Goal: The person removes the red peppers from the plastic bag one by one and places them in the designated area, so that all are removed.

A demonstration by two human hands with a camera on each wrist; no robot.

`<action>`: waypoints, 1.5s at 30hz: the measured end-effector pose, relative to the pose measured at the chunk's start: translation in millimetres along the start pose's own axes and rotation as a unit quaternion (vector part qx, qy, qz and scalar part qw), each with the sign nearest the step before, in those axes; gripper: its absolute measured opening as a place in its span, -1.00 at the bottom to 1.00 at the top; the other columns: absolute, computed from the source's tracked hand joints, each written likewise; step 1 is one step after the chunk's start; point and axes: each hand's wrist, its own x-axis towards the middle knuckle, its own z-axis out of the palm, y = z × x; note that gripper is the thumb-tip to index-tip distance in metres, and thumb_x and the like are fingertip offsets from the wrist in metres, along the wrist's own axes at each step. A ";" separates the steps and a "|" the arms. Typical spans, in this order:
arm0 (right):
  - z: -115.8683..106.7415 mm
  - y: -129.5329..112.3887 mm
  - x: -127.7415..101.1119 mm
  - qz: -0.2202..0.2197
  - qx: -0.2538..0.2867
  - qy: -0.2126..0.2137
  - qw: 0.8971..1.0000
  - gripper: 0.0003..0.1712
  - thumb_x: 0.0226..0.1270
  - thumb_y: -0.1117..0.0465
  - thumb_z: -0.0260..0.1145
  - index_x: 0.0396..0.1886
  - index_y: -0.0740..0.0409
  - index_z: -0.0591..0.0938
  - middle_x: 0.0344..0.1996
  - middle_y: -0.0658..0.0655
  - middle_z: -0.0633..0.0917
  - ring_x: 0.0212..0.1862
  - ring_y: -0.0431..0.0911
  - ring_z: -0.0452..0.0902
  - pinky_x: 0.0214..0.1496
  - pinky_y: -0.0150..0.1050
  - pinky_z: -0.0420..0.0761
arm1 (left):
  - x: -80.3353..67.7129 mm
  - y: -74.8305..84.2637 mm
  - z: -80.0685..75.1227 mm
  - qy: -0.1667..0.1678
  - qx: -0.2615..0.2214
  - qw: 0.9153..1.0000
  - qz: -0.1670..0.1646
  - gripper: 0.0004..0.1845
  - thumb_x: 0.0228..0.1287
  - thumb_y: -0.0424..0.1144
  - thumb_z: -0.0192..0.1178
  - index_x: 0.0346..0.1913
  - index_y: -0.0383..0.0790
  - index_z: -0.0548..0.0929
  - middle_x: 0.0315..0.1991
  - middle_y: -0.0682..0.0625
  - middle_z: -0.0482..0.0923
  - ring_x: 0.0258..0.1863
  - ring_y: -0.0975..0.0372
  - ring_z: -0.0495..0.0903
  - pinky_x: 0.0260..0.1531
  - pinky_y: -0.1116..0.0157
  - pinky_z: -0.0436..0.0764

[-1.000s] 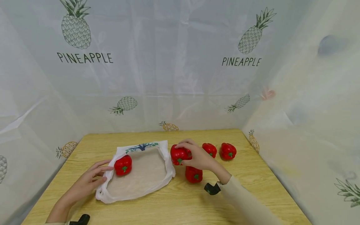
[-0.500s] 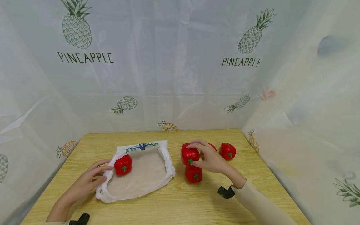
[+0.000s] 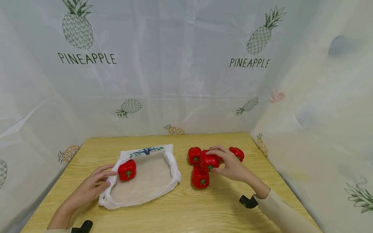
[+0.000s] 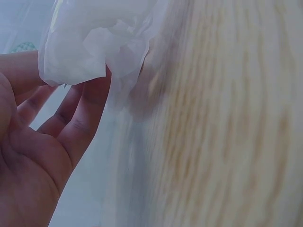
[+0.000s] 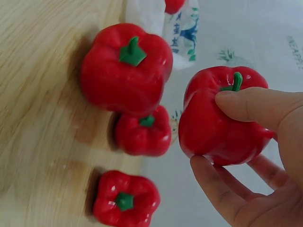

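My right hand [image 3: 231,165] holds a red bell pepper [image 3: 209,160], thumb beside its green stem and fingers round the other side, as the right wrist view shows. The held pepper [image 5: 225,123] is raised in front of the other peppers. My left hand [image 3: 91,187] grips the left rim of a white plastic bag [image 3: 142,203], which lies with its mouth spread wide. In the left wrist view, the bag's film [image 4: 85,52] drapes over the fingers [image 4: 78,123]. One red pepper [image 3: 127,170] sits inside the bag, at its left side.
On the wooden table [image 3: 180,213], right of the bag, lie a front pepper [image 3: 200,177], a pepper behind it [image 3: 194,155] and a pepper at the far right [image 3: 237,153]. Another is mostly hidden behind my right hand. A pineapple-print curtain [image 3: 186,81] surrounds the table.
My right hand has moved right with the pepper, away from the bag and past the front pepper. The pepper behind has come into view. My left hand and the bag have stayed put.
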 end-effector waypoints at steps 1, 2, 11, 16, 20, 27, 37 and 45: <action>-1.4 0.5 -1.8 0.003 0.001 0.000 1.000 -0.27 0.16 0.47 0.62 0.33 0.07 0.64 0.34 0.19 0.53 0.13 0.03 0.63 -0.09 -0.23 0.77 | 0.1 -0.3 -0.1 0.001 0.002 1.000 0.003 -0.62 0.55 -0.39 0.24 0.33 -0.07 0.67 0.56 -0.21 0.27 0.12 0.49 0.51 0.02 0.45 0.60; -2.7 0.9 -3.5 0.008 0.002 0.001 1.000 -0.27 0.16 0.47 0.62 0.33 0.08 0.64 0.34 0.19 0.52 0.14 0.04 0.63 -0.07 -0.22 0.78 | 0.1 -0.6 -0.2 0.001 0.002 1.000 0.005 -0.62 0.55 -0.39 0.23 0.33 -0.08 0.67 0.55 -0.21 0.27 0.13 0.49 0.50 0.02 0.46 0.60; -10.6 10.5 -19.7 0.016 0.001 0.000 1.000 -0.27 0.16 0.52 0.59 0.33 0.09 0.63 0.31 0.22 0.53 0.14 0.05 0.59 -0.06 -0.12 0.79 | 0.2 -0.6 0.1 0.005 0.002 1.000 0.017 -0.62 0.54 -0.42 0.24 0.32 -0.12 0.67 0.55 -0.21 0.28 0.13 0.48 0.50 0.02 0.46 0.60; -14.9 15.7 -26.9 0.015 -0.003 0.001 1.000 -0.26 0.15 0.53 0.59 0.33 0.09 0.63 0.31 0.20 0.53 0.16 0.07 0.59 -0.05 -0.18 0.78 | 0.0 1.1 0.1 0.005 0.005 1.000 0.021 -0.62 0.54 -0.41 0.25 0.32 -0.14 0.67 0.53 -0.23 0.28 0.12 0.47 0.51 0.00 0.46 0.60; -16.4 21.1 -32.0 0.015 -0.004 -0.002 1.000 -0.27 0.16 0.53 0.59 0.33 0.08 0.63 0.31 0.22 0.52 0.18 0.09 0.57 -0.05 -0.23 0.78 | 0.1 1.6 0.1 0.006 0.004 1.000 0.021 -0.63 0.54 -0.41 0.25 0.32 -0.15 0.67 0.53 -0.21 0.29 0.12 0.46 0.52 -0.01 0.46 0.60; -15.7 29.5 -39.1 0.016 0.005 -0.010 1.000 -0.27 0.16 0.53 0.59 0.33 0.11 0.62 0.32 0.36 0.49 0.16 0.12 0.58 -0.05 -0.16 0.79 | 0.3 -0.7 0.8 0.001 0.003 1.000 0.016 -0.63 0.55 -0.40 0.23 0.32 -0.12 0.66 0.54 -0.22 0.27 0.13 0.48 0.50 0.00 0.43 0.61; -13.5 38.9 -45.8 0.046 0.018 -0.022 0.999 -0.28 0.16 0.54 0.59 0.32 0.13 0.62 0.36 0.37 0.47 0.23 0.21 0.56 -0.01 -0.13 0.78 | 0.2 -0.6 0.1 -0.002 -0.012 1.000 0.006 -0.63 0.57 -0.37 0.22 0.34 -0.10 0.66 0.56 -0.23 0.25 0.12 0.44 0.51 0.00 0.42 0.61; -8.4 46.7 -51.4 0.047 0.024 -0.039 0.998 -0.28 0.14 0.56 0.58 0.31 0.17 0.62 0.34 0.39 0.48 0.25 0.27 0.52 -0.03 -0.10 0.78 | 0.5 -0.4 0.5 -0.002 -0.012 1.000 0.006 -0.62 0.56 -0.38 0.23 0.34 -0.09 0.66 0.55 -0.20 0.26 0.10 0.42 0.52 -0.02 0.42 0.61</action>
